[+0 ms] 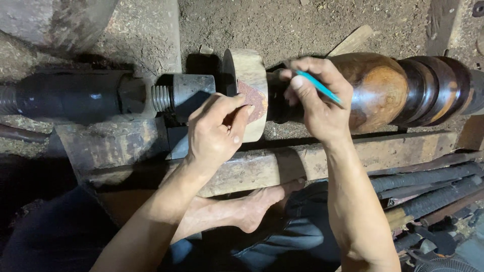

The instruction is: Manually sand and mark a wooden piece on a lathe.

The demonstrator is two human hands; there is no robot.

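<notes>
A turned wooden piece is mounted lengthwise on a lathe: a pale round disc [250,70] at its left end and a dark brown bulbous section [380,90] to the right. My left hand [217,132] presses a reddish scrap of sandpaper [253,99] against the pale disc's rim. My right hand [315,98] grips a thin teal pen [318,86] and rests on the narrow neck between the disc and the brown bulge.
A dark metal spindle with a threaded end [162,97] holds the disc from the left. A worn wooden tool rest [282,166] runs in front. Several long wrapped tool handles [428,189] lie at the right. My bare foot [259,206] sits under the rest. Sawdust covers the ground.
</notes>
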